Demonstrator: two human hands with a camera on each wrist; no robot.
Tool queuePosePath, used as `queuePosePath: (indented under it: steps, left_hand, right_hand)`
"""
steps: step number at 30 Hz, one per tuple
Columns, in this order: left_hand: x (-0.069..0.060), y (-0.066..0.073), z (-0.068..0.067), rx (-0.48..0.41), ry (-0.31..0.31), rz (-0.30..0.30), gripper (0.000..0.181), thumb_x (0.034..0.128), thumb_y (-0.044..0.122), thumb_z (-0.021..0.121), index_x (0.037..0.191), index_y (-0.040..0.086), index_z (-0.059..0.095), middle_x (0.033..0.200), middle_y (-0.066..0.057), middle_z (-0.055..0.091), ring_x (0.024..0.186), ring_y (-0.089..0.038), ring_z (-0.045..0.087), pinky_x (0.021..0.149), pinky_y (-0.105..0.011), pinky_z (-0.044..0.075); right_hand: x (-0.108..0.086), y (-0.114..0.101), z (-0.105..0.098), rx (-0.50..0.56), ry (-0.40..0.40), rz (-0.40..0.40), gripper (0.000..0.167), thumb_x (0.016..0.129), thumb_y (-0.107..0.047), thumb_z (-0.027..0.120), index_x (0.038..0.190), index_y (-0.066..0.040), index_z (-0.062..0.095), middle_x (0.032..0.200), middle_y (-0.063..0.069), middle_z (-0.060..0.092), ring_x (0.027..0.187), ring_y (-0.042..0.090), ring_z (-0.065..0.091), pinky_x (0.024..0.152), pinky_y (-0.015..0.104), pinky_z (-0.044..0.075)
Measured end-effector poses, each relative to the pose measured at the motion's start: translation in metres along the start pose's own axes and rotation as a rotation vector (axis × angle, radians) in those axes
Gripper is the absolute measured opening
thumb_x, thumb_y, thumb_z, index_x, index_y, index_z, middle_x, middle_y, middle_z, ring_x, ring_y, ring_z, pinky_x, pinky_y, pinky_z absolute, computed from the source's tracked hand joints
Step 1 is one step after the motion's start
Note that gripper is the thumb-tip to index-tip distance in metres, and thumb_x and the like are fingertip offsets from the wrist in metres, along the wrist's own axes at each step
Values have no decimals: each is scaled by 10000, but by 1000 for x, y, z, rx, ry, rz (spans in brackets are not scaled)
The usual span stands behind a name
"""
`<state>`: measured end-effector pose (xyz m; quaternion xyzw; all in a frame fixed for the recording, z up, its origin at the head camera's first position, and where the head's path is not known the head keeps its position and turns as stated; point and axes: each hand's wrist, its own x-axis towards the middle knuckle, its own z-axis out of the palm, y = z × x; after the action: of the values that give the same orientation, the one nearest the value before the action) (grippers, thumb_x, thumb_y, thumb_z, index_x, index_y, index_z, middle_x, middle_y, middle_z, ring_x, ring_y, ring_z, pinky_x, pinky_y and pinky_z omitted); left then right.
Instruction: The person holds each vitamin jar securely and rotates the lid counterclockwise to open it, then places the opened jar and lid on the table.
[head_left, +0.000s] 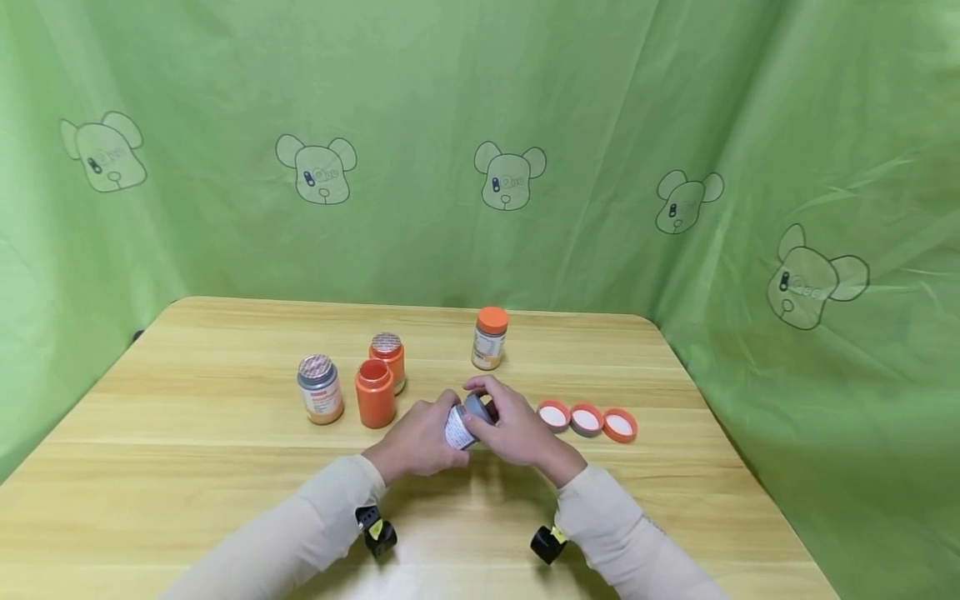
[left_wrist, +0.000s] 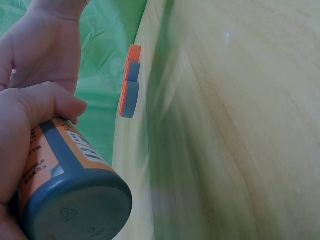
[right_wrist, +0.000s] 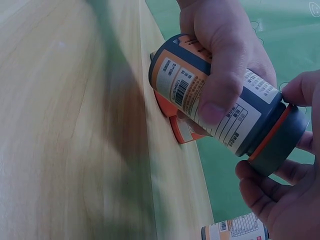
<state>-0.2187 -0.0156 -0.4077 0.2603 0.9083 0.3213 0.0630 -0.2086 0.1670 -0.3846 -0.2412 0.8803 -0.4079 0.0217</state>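
A grey-blue bottle (head_left: 457, 428) with an orange and white label is held tilted above the table. My left hand (head_left: 422, 437) grips its body, thumb across the label in the right wrist view. My right hand (head_left: 519, 427) pinches the grey cap (right_wrist: 281, 142), which has an orange inner rim, between thumb and fingers at the bottle's end. A narrow band of neck shows beside the cap; whether it is threaded on, I cannot tell. The bottle's base (left_wrist: 82, 212) faces the left wrist camera.
Left of my hands stand a foil-sealed grey bottle (head_left: 321, 396), an orange bottle (head_left: 375, 398) with an open-looking mouth, and a foil-sealed orange bottle (head_left: 397, 367). An orange-capped bottle (head_left: 489, 343) stands behind. Three upturned caps (head_left: 587, 419) lie in a row at right. Green curtains surround the table.
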Motion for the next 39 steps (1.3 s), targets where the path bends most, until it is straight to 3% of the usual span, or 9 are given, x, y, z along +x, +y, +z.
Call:
queuePosePath:
  steps: [7,13,22,31,35,39]
  left_hand:
    - [0,1,0,-1,7,-6,652,693,291,818,1201,61,481,859,-23,584,702,-128,576,566,-256,489]
    - [-1,1,2,10,21,24,652,686,296,820,1186,48,485,840,-23,588,690,-123,578,562,-251,485]
    - [-1,1,1,15,12,24,642,697,305,815,1188,58,483,853,-19,590,698,-115,583,564,-244,487]
    - [0,0,1,8,18,20,648,674,299,821,1174,58,488,835,-14,582,683,-122,574,558,-249,486]
    - [0,0,0,-1,25,25,643,673,288,823,1174,54,495,838,-18,587,686,-124,576,555,-250,486]
    - [0,1,0,-3,19,31,632,683,285,821,1172,53,495,849,-22,594,696,-123,582,557,-247,488]
  right_hand:
    - [-1,1,-2,-37,-4,-11,422,949,-240,572,1320,-65,469,1211,115,552,904,225,581,724,343,502]
    - [0,3,-1,-81,13,24,399,1007,-359,495,1282,-70,484,1124,138,598,758,155,589,671,318,499]
    - [0,0,-1,-48,6,38,334,983,-255,538,1274,-96,501,1148,105,597,710,137,569,635,307,491]
    - [-1,1,-2,-32,-5,-61,368,943,-175,516,1284,-37,505,1153,105,579,897,219,583,733,340,499]
    - [-1,2,-1,-42,3,-71,364,975,-219,507,1286,-30,493,1166,121,566,895,232,583,723,336,502]
    - [0,2,-1,-79,41,-32,373,1003,-301,498,1277,-47,499,1167,137,574,789,193,569,675,320,483]
